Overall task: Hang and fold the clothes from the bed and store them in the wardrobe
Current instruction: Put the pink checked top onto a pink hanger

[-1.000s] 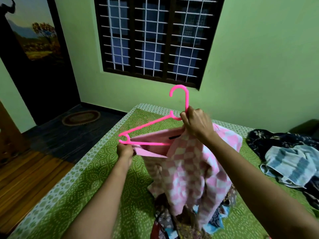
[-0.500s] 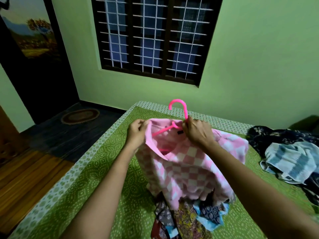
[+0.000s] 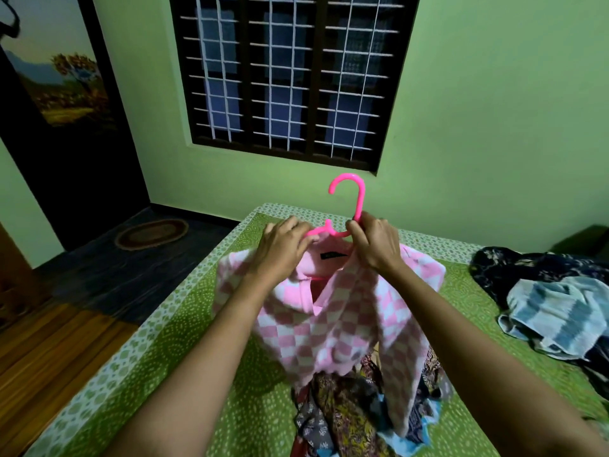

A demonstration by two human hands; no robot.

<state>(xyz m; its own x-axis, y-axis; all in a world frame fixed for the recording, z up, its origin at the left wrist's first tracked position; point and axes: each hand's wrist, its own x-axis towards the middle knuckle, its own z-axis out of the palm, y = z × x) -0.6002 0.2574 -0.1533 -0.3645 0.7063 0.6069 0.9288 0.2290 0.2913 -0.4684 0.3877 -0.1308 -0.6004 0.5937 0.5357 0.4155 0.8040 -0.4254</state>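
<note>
A small black label point(image 3: 333, 255) is showing inside the collar, between the two hands; its writing is too small to read.

The right hand point(image 3: 375, 245) is pinching the pink hanger point(image 3: 357, 199) at the foot of its hook, fingers curled tight round the neck, with the hook rising just above the knuckles. The left hand point(image 3: 280, 252), just beside it, is curling its fingers over the collar of the pink checked shirt point(image 3: 333, 324), holding the cloth against the hanger's arm. The shirt is hanging down below both hands, with its hem touching a heap of patterned clothes point(image 3: 346, 417) on the green bedsheet point(image 3: 164, 357). Well off to the right of the right hand, a blue striped cloth point(image 3: 560, 311) is lying on a dark garment point(image 3: 514, 262).

Compared with half a second ago, the hanger is standing higher, the left hand is sitting closer to the right, and the shirt's shoulder is now draping over the hanger's arm, which a second ago was sticking out bare.
</note>
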